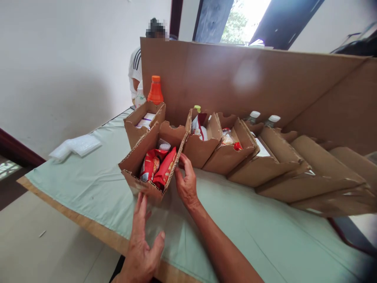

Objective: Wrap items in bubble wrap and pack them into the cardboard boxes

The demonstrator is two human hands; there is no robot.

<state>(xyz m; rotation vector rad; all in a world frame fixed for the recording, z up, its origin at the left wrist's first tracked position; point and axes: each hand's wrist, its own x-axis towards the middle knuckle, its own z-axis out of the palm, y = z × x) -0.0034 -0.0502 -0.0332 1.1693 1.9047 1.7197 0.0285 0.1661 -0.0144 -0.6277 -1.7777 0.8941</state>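
A cardboard box (140, 182) with an open top stands tilted out in front of the row of boxes. Inside it lie red packets (165, 167) and a white-capped item (164, 146). My left hand (144, 239) is at the box's near face, fingers apart, its fingertips at the lower edge. Against the box's right side rests my right hand (186, 181), its fingers spread and partly hidden by the cardboard. Neither hand is wrapped round anything.
More cardboard boxes (250, 177) run rightward, with bottles behind them. An orange bottle (155, 91) stands behind the left box (132, 131). Clear plastic packets (84, 144) lie on the green cloth (112, 192). A tall cardboard panel (206, 78) rises behind; a person (134, 72) is beyond it.
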